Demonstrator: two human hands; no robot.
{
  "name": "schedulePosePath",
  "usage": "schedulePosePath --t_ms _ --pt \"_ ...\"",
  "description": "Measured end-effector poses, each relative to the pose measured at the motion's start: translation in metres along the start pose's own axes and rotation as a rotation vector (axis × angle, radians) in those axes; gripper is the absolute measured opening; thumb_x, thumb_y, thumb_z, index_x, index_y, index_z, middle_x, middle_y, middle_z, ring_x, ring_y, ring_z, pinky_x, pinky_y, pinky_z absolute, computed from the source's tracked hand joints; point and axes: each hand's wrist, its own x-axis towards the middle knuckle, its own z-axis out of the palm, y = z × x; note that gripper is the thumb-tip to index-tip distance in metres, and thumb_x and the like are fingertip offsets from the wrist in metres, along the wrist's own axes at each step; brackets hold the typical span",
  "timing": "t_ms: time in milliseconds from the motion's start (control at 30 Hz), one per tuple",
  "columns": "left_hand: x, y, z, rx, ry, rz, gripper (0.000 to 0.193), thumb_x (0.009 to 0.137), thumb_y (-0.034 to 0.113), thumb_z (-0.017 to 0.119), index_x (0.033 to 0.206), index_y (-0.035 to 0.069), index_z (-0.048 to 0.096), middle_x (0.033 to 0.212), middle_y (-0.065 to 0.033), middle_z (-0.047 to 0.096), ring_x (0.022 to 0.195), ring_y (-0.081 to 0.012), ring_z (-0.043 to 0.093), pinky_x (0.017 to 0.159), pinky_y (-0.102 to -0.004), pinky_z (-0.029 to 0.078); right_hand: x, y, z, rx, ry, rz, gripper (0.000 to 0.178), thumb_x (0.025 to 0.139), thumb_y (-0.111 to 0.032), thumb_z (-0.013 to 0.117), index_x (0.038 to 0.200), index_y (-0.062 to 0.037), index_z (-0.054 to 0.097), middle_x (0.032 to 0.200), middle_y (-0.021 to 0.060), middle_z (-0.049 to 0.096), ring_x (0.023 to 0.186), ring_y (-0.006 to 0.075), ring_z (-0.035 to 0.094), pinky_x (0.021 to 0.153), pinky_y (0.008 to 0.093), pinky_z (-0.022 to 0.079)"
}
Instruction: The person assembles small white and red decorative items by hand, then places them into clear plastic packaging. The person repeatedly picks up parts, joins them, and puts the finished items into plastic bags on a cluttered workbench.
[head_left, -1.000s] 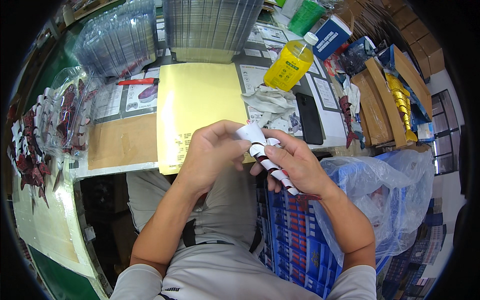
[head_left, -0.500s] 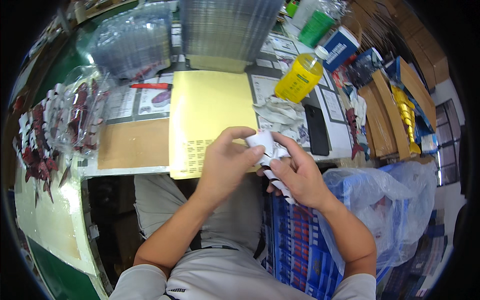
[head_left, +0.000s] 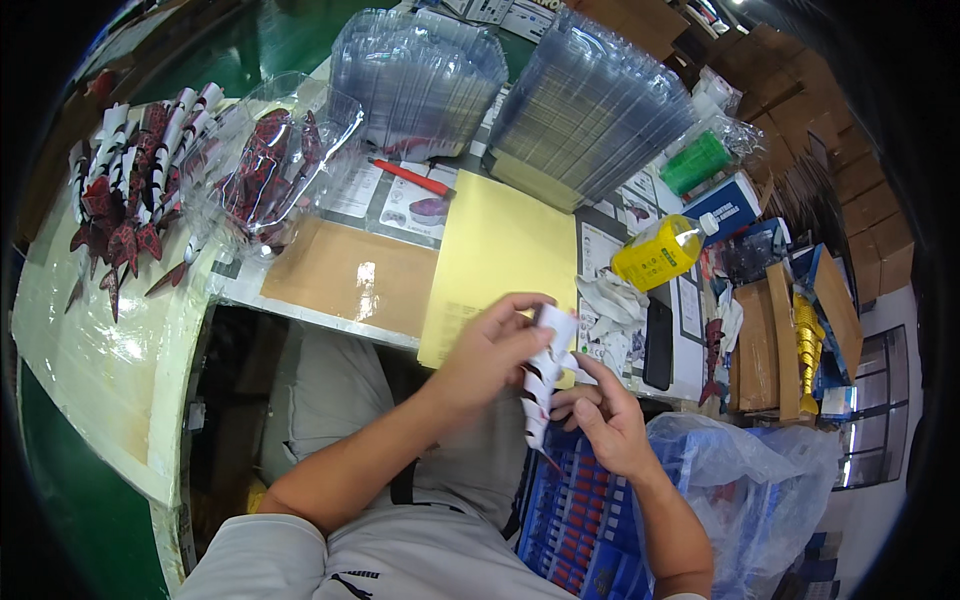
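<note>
My left hand (head_left: 497, 352) pinches a white segmented toy fish body (head_left: 540, 385) with dark gaps between its segments, near its wide upper end. The piece hangs down at a slant over my lap, in front of the table edge. Just right of it is my right hand (head_left: 610, 425), thumb and index finger apart, the other fingers curled near the piece. Whether those fingertips touch it I cannot tell. A yellow sheet stack (head_left: 500, 240) lies on the table beyond my hands.
At left lie several red and white toy fish bodies (head_left: 125, 200) and a clear plastic shell (head_left: 270, 170). Stacked clear trays (head_left: 590, 110) stand behind. Rightward are a red pen (head_left: 410, 177), yellow bottle (head_left: 660, 252), white gloves (head_left: 612, 300), black phone (head_left: 658, 345) and blue crate (head_left: 580, 510).
The view has turned, shifting the table. The toy fish body now hangs more upright from my left hand, and my right hand has loosened from it and moved slightly away.
</note>
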Motion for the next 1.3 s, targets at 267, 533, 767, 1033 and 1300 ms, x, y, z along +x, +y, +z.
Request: schedulePosePath --t_ms 267,533,767,1033,1300 --pt "-0.006 0.025 -0.015 -0.133 0.111 0.114 0.033 0.115 0.028 0.048 0.138 0.005 0.055 0.118 -0.0085 0.070 0.097 -0.0146 0.072 0.078 -0.0321 0.063 -0.007 -0.012 -0.030 -0.103 0.186 0.047 0.042 0.107 -0.018 0.063 0.143 0.0021 0.058 0.104 0.0141 0.077 0.085 0.0155 0.072 0.076 0.0287 0.058" --pt "-0.002 0.021 -0.015 -0.021 0.163 0.077 0.038 0.113 0.029 0.050 0.138 0.000 0.054 0.111 -0.0113 0.068 0.087 -0.0188 0.071 0.068 -0.0320 0.059 -0.110 -0.006 -0.156 -0.041 0.925 -0.104 0.024 0.111 -0.026 0.058 0.109 -0.0033 0.064 0.079 0.0065 0.066 0.063 0.0138 0.063 0.056 0.0286 0.054" --pt "0.027 0.014 0.056 0.329 -0.018 -0.063 0.048 0.100 0.015 0.068 0.142 0.002 0.051 0.115 -0.0124 0.068 0.093 -0.0217 0.073 0.077 -0.0358 0.062 -0.289 0.109 -0.224 0.034 1.240 0.356 0.023 0.101 -0.025 0.065 0.089 -0.0055 0.065 0.076 0.0071 0.066 0.061 0.0156 0.064 0.052 0.0308 0.052" --pt "0.152 -0.058 0.168 0.527 -0.335 -0.095 0.053 0.094 0.010 0.077 0.138 -0.003 0.052 0.105 -0.0136 0.073 0.088 -0.0234 0.075 0.077 -0.0338 0.062 -0.454 0.299 -0.173 -0.121 0.751 1.085 0.019 0.088 -0.018 0.068 0.097 -0.0030 0.076 0.090 0.0122 0.076 0.069 0.0244 0.071 0.059 0.0379 0.059" --pt "0.297 -0.136 0.216 0.695 -0.368 -0.081 0.026 0.100 0.023 0.075 0.114 0.005 0.063 0.093 -0.0057 0.074 0.079 -0.0156 0.074 0.071 -0.0307 0.066 -0.471 0.379 -0.106 -0.609 0.369 0.979 0.030 0.088 -0.026 0.066 0.104 -0.0020 0.076 0.105 0.0246 0.074 0.096 0.0432 0.072 0.085 0.0510 0.057"
